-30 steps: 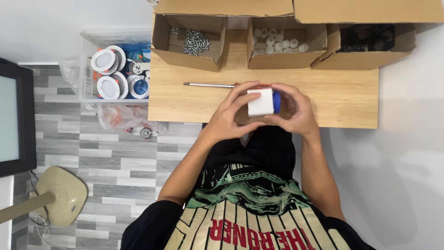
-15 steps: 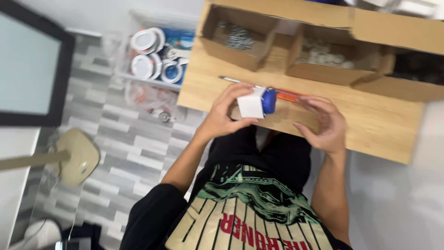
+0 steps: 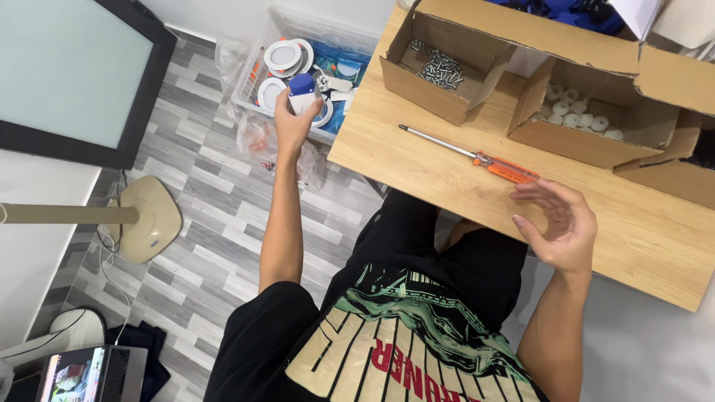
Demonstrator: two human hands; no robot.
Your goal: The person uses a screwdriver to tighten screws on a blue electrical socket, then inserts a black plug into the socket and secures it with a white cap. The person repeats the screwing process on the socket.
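Wooden table fills right of frame; clear plastic bin on the floor at upper left, holding round white fittings. Left hand, fingers wrapped around the small white-and-blue part, holds it over that bin. Part looks light, rigid plastic, smooth; best gripped by its white body. Right hand loosely spread, empty, at table's near edge, just below orange-handled screwdriver
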